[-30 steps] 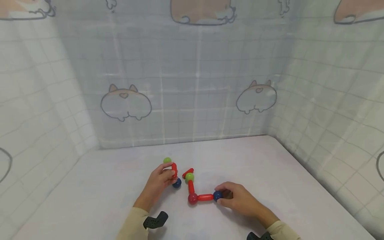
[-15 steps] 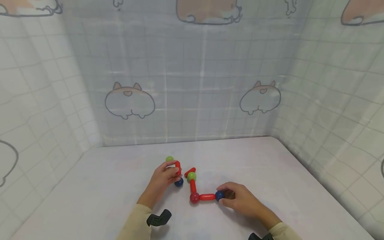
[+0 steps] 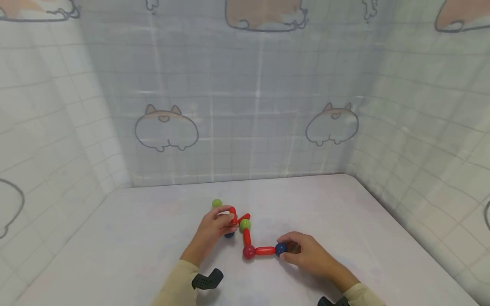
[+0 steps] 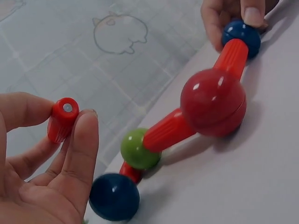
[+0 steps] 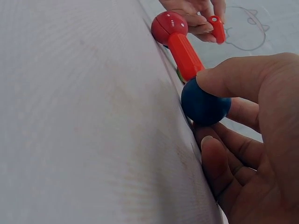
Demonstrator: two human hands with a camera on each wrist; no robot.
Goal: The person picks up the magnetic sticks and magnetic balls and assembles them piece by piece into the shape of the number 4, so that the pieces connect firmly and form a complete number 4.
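Observation:
Between thumb and fingers my left hand [image 3: 214, 225] pinches a red magnetic rod [image 4: 63, 119], its metal-dotted end facing the left wrist camera. My right hand [image 3: 308, 253] pinches a blue ball [image 5: 205, 101] at the right end of a joined chain on the table. From that ball a red rod [image 3: 265, 250] runs left to a dark red ball [image 3: 249, 252]. A second red rod [image 3: 247, 237] goes back from it to a green ball [image 3: 245, 225]. The held rod is above the table, left of the green ball.
A loose blue ball [image 4: 114, 197] lies near the left hand, partly hidden by it in the head view. Another green ball [image 3: 217, 203] sits behind that hand. One more red rod [image 3: 244, 217] lies behind the chain's green ball. Patterned curtains [image 3: 245, 106] surround the white table [image 3: 344, 212].
My left hand has moved right with the red rod, closer to the chain's green ball, and covers more of the loose blue ball. The right hand stays on its blue ball.

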